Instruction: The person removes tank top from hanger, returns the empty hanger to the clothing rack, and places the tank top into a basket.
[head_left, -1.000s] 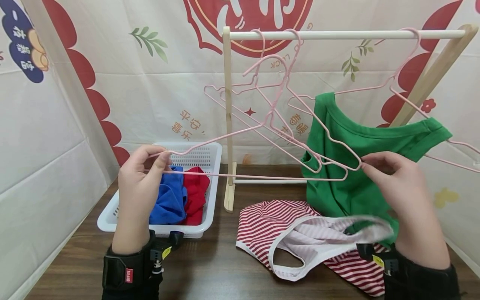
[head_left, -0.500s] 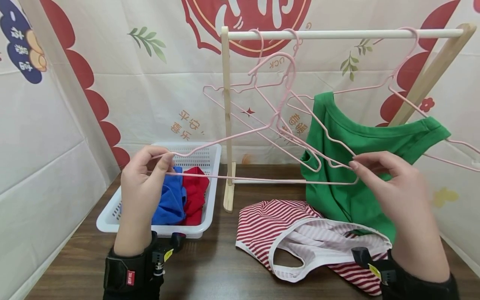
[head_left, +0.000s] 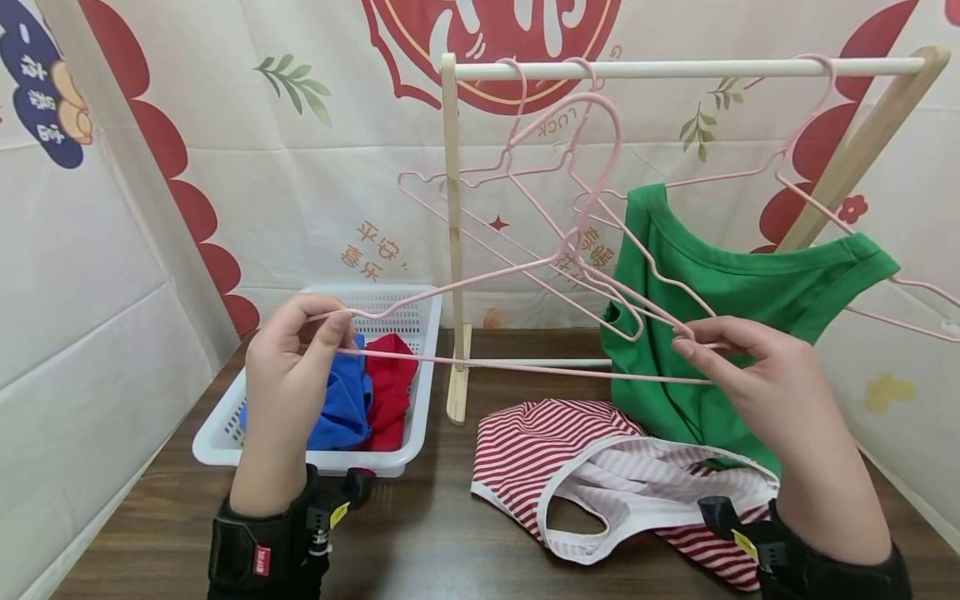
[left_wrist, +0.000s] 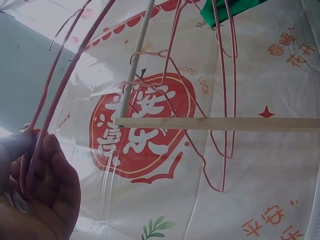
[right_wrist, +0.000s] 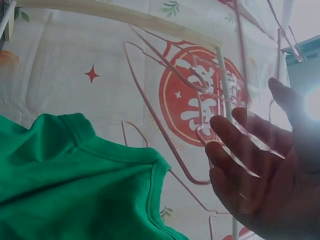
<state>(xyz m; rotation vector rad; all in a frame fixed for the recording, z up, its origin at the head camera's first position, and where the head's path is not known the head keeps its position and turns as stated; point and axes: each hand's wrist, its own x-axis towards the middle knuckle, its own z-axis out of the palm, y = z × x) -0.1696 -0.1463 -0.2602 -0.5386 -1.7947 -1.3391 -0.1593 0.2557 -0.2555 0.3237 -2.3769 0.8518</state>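
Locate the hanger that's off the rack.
Head view, centre: the hanger is in front of the rack, between the left hand and right hand, each pinching one end; the striped top appears below it.

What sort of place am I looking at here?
Perhaps a mock laundry corner, staged on a table before a printed cloth backdrop: there's a clothes rack, pink hangers and a basket of clothes.

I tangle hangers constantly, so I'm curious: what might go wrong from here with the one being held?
The held hanger might tangle with the hangers behind it, which it overlaps in the head view. The right hand, in front of the green top, could knock it askew.
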